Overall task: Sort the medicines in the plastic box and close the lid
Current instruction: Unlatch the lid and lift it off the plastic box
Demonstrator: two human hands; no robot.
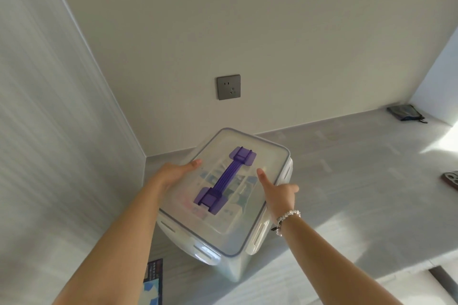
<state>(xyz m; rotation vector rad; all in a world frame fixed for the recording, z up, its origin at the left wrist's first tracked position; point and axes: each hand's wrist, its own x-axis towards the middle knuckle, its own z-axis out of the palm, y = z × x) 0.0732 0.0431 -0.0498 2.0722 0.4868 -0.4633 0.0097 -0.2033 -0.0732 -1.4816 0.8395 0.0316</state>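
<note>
Lid's on, both your hands on the plastic box (230, 265).
Left hand (173, 176) grips the lid (267, 156) edge, right hand (280, 193) holds the opposite side, thumb on top; medicines (238, 195) blurry underneath between them.

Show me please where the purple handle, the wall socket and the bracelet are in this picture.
purple handle (224, 179): head view, middle of its ribbed bar on the lid.
wall socket (229, 87): head view, centre of the grey plate.
bracelet (287, 215): head view, beads on the right wrist.
</note>
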